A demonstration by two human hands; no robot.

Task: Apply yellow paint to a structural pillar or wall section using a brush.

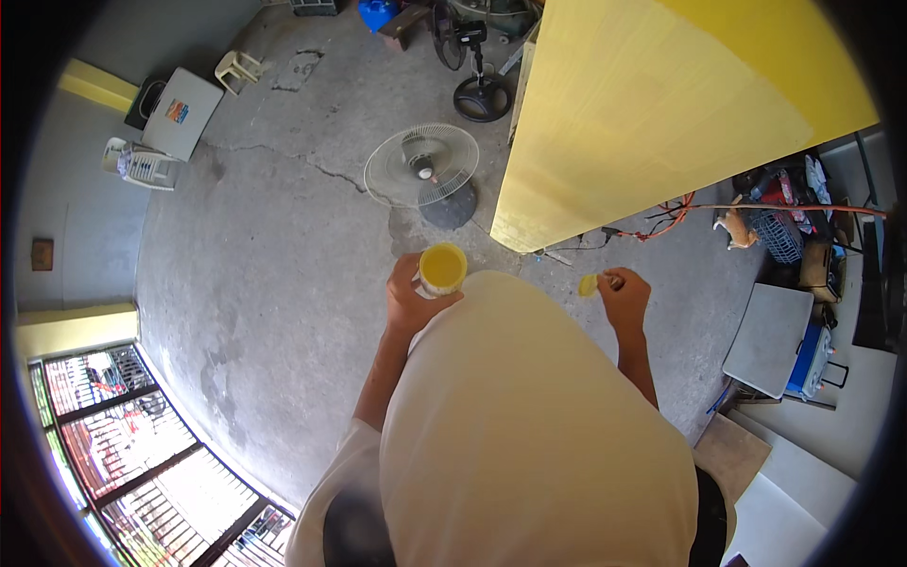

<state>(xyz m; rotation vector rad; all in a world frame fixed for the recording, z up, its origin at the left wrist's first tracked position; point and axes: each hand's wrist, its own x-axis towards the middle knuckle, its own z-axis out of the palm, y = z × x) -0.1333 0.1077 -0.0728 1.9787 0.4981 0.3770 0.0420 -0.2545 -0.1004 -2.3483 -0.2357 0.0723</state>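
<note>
My left hand (pixel 411 294) grips a small cup (pixel 443 268), and yellow paint shows inside it and on its rim. Out to the right, my right hand (pixel 626 298) is closed around the handle of a small paintbrush (pixel 588 285) whose tip is coated yellow. The brush is apart from both the cup and the column. A square column (pixel 638 120) rises in front of me; its side is pale yellow, with a deeper yellow toward the top. The hem of my white shirt (pixel 531 411) fills the lower middle of the view.
A stand fan (pixel 423 170) stands on the concrete floor just beyond the cup, another fan (pixel 482 98) behind it. An orange cord (pixel 779 206) runs right of the column near a cat (pixel 737 228). A table (pixel 769 340) stands right; a barred gate (pixel 142 453) is lower left.
</note>
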